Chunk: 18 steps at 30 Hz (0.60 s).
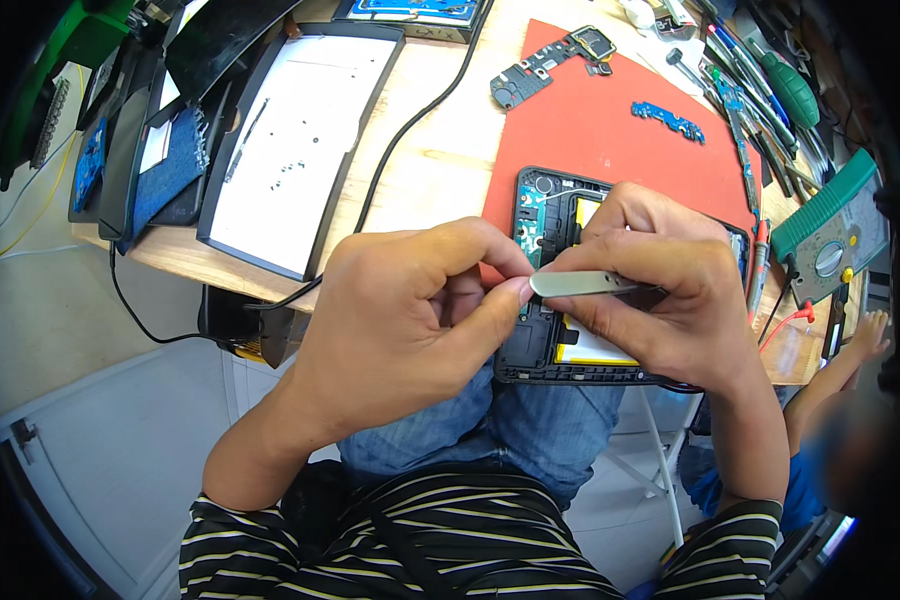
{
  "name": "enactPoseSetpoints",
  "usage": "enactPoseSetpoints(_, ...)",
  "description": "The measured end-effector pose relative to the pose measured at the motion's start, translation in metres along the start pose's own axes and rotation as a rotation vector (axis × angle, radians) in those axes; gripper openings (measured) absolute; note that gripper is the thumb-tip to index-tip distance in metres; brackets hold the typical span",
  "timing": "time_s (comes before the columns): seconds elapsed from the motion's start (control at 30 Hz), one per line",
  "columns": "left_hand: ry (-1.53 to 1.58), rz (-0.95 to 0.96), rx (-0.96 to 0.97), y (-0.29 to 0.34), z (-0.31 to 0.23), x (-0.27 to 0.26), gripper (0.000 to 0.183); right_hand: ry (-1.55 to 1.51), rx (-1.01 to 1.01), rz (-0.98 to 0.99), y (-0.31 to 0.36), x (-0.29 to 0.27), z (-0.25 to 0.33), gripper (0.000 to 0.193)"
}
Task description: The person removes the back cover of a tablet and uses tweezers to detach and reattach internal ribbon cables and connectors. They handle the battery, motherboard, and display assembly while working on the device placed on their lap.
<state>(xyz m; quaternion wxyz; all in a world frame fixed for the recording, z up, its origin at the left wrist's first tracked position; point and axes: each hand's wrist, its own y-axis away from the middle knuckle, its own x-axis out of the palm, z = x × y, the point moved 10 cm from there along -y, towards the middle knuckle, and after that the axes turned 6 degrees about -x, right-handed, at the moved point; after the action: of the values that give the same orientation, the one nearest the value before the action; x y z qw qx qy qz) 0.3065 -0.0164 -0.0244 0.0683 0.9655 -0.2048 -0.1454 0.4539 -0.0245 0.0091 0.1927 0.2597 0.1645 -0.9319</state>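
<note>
Grey tool (580, 284), gripped by right fingers (615, 252), meets pinched left fingers (495, 325); handwriting marks a far box (440, 33).

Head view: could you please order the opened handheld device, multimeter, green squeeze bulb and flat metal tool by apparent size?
1. Opened handheld device, partly hidden
2. Multimeter
3. Green squeeze bulb and flat metal tool: too alike to rank; the tool seems nearer the camera.

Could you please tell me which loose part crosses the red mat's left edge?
The long dark grey part: one end overhangs the wooden table, while the small blue board lies wholly on the mat.
</note>
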Motion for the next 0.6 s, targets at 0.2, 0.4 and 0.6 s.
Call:
enactPoseSetpoints(0.2, -0.199, 0.096, -0.023, -0.003, -0.01, 0.005, 0.012, 0.042, -0.013, -0.028, 0.003, -0.004, 0.0, 0.023)
enactPoseSetpoints(0.4, -0.273, 0.095, 0.022, -0.005, -0.016, 0.007, 0.011, 0.031, 0.013, -0.017, 0.002, -0.005, -0.001, 0.017)
enactPoseSetpoints(0.6, -0.157, 0.112, -0.116, -0.006, -0.006, 0.005, 0.012, 0.068, -0.008, -0.008, 0.004, -0.005, 0.001, 0.016)
